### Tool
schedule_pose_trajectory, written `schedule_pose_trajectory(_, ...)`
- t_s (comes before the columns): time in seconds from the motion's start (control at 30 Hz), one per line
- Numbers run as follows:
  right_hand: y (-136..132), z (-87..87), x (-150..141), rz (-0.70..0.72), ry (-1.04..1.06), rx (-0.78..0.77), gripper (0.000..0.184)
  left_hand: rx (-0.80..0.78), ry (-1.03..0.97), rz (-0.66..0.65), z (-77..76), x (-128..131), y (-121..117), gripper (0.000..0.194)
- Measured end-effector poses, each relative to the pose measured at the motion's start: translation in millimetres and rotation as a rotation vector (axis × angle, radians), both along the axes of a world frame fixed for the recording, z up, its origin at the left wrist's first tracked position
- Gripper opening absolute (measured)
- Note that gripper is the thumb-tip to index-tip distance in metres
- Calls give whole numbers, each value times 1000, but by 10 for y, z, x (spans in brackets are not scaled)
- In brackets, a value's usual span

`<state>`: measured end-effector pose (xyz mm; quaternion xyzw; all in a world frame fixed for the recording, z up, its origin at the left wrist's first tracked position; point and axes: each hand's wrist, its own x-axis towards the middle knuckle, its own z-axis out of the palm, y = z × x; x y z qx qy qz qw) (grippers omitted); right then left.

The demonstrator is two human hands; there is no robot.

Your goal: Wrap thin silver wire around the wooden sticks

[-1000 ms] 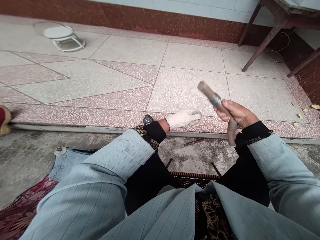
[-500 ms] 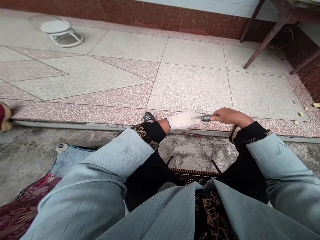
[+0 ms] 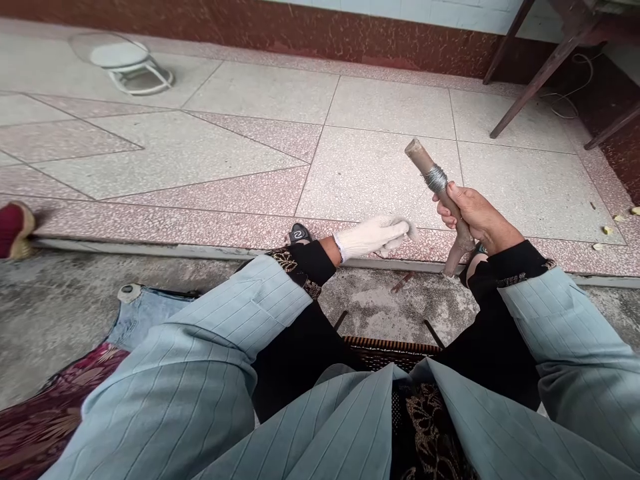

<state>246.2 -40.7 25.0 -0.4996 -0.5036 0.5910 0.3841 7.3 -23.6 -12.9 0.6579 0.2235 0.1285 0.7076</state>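
Observation:
My right hand [image 3: 475, 217] is wrapped round a wooden stick [image 3: 419, 155], bark-brown and knobby at its lower end. The stick leans with its cut top up and to the left. Just above my thumb, several turns of grey metal wire [image 3: 436, 179] are wound tightly about it. My left hand [image 3: 375, 237], in a white knitted glove, is held apart from the stick on its left. Its fingers are pressed together with greyish tips. A faint thin line shows between wire and glove, but what the fingers pinch is too small to make out.
A tiled step [image 3: 240, 213] runs across in front of me, above rough concrete. On the concrete lies a rusty brown piece [image 3: 401, 282]. Denim and patterned cloth [image 3: 145, 317] are at the left. A white stool [image 3: 133, 63] and a wooden table leg [image 3: 537, 83] stand farther back.
My right hand has risen and turned, swinging the stick from pointing away to an upright slant. The gloved left hand has parted from the wire-wound part and sits left of it.

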Motion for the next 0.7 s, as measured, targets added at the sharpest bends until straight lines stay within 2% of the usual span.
schedule_pose_trajectory(0.13, -6, -10, 37, -5, -4, -23, 51, 193, 143, 2, 27, -28, 17, 36)
schedule_pose_trajectory(0.23, -23, -38, 91, 102, 34, 3, 52, 311, 256, 19, 19, -17, 44, 37)
schedule_pose_trajectory(0.3, -42, -44, 139, 282, 77, 21, 52, 340, 274, 54, -16, 3, 81, 38)
schedule_pose_trajectory(0.43, -77, -19, 194, 801, 45, -51, 48, 353, 240, 124, -80, 19, 157, 34)
schedule_pose_trajectory(0.5, -84, -7, 173, 993, -49, -136, 44, 374, 271, 91, -62, 4, 162, 39)
schedule_pose_trajectory(0.57, -87, -13, 126, 1098, -198, -204, 43, 464, 347, 33, -17, -12, 143, 45)
schedule_pose_trajectory(0.7, -84, -87, 16, 1128, -648, -214, 47, 719, 444, -50, 2, 8, 85, 42)
